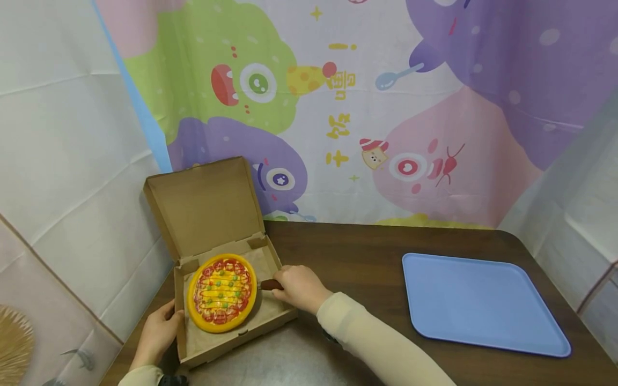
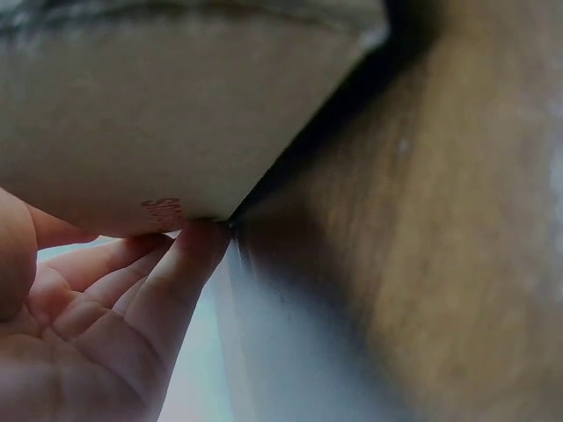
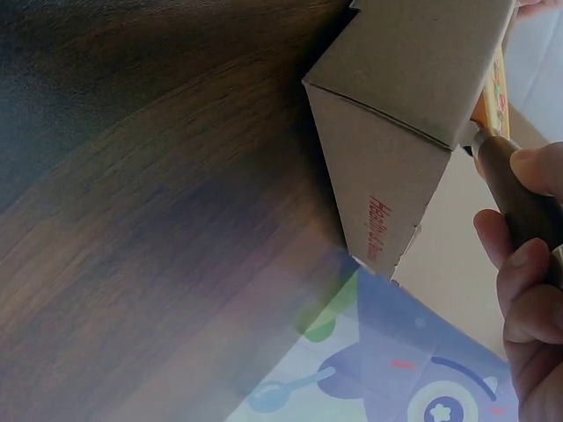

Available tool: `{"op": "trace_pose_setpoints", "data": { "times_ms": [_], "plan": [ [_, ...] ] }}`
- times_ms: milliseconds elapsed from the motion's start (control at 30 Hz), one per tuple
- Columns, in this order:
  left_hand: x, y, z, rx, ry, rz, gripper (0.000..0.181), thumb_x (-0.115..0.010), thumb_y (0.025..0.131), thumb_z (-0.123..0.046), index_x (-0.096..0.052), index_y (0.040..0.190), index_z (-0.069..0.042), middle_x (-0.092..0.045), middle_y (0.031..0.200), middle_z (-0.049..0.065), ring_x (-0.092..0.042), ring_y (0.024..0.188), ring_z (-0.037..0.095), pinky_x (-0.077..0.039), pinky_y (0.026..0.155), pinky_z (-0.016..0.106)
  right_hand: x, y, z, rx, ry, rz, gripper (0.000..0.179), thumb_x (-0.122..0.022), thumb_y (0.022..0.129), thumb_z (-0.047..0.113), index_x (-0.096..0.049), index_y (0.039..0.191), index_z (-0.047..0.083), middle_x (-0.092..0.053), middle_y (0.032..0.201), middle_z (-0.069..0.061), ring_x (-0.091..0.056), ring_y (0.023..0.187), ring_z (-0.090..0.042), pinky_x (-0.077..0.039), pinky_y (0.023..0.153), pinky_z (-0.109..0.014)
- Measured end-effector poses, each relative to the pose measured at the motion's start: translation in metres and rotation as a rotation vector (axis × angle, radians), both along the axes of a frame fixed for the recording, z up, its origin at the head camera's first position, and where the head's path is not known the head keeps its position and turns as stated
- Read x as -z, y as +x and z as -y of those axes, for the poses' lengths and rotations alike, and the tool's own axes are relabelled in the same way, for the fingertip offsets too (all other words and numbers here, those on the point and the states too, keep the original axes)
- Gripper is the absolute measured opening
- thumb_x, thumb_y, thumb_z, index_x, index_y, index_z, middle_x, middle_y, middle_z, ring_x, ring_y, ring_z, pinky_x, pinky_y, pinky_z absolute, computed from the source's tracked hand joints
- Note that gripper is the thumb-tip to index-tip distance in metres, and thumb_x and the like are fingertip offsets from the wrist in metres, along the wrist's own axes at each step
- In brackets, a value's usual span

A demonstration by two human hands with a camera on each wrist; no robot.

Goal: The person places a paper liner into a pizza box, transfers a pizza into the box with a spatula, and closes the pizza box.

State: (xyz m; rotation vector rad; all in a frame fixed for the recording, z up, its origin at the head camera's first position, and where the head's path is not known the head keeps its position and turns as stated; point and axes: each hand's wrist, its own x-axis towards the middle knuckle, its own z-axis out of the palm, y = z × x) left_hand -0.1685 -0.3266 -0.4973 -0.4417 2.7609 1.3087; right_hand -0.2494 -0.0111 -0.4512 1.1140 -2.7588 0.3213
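Observation:
A toy pizza [image 1: 222, 292] with a yellow rim and red, yellow and green toppings lies in an open cardboard pizza box [image 1: 203, 351]. My right hand [image 1: 303, 288] grips the dark brown handle [image 1: 270, 284] of a pizza server at the box's right side. A short metal neck shows between handle and pizza; the blade is hidden. My left hand [image 1: 157, 329] holds the box's left wall, with the thumb at its top edge. In the left wrist view the fingertips [image 2: 201, 242] touch the outside of the wall, low down. The right wrist view shows fingers curled around the handle [image 3: 519, 189].
A blue tray [image 1: 478, 303] lies on the right of the dark wooden table [image 1: 333, 257]. The box lid [image 1: 205, 209] stands raised at the back, near a cartoon-print curtain [image 1: 338, 203]. Light cloth hangs at both sides. A woven straw item [image 1: 14, 343] shows at the far left.

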Motion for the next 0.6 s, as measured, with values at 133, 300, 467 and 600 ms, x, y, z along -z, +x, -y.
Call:
{"op": "trace_pose_setpoints", "data": {
  "times_ms": [133, 300, 467, 600],
  "plan": [
    [-0.0003, -0.0004, -0.0007, -0.001, 0.000, 0.001, 0.056, -0.040, 0.103, -0.015, -0.024, 0.147, 0.015, -0.034, 0.146, 0.037, -0.037, 0.136, 0.051, -0.037, 0.110, 0.058, 0.0011, -0.0001, -0.0005, -0.011, -0.003, -0.035, 0.019, -0.070, 0.089, 0.032, -0.071, 0.085, 0.013, -0.066, 0.077, 0.002, -0.050, 0.060, -0.007, -0.042, 0.055, -0.021],
    [-0.0008, 0.0001, -0.0009, -0.004, 0.016, 0.009, 0.056, -0.040, 0.103, -0.015, -0.024, 0.147, 0.015, -0.033, 0.147, 0.037, -0.036, 0.136, 0.051, -0.036, 0.110, 0.058, 0.0017, 0.0004, -0.0009, -0.018, 0.003, -0.086, 0.019, -0.070, 0.088, 0.031, -0.070, 0.084, 0.013, -0.066, 0.076, 0.002, -0.053, 0.061, -0.009, -0.044, 0.055, -0.023],
    [-0.0013, 0.0010, -0.0011, -0.004, 0.018, 0.011, 0.056, -0.039, 0.102, -0.015, -0.024, 0.147, 0.015, -0.033, 0.146, 0.037, -0.036, 0.136, 0.052, -0.036, 0.110, 0.058, 0.0015, 0.0005, -0.0005, -0.012, 0.000, -0.098, 0.018, -0.070, 0.088, 0.031, -0.070, 0.084, 0.013, -0.066, 0.076, 0.002, -0.054, 0.061, -0.009, -0.045, 0.055, -0.023],
    [-0.0025, 0.0012, -0.0011, -0.005, 0.009, 0.011, 0.057, -0.040, 0.102, -0.016, -0.025, 0.147, 0.015, -0.034, 0.147, 0.037, -0.035, 0.137, 0.051, -0.036, 0.110, 0.058, 0.0022, -0.0005, 0.0007, 0.012, -0.005, -0.065, 0.019, -0.070, 0.089, 0.031, -0.072, 0.088, 0.013, -0.067, 0.078, 0.002, -0.054, 0.062, -0.008, -0.045, 0.056, -0.023]
  ]
}}
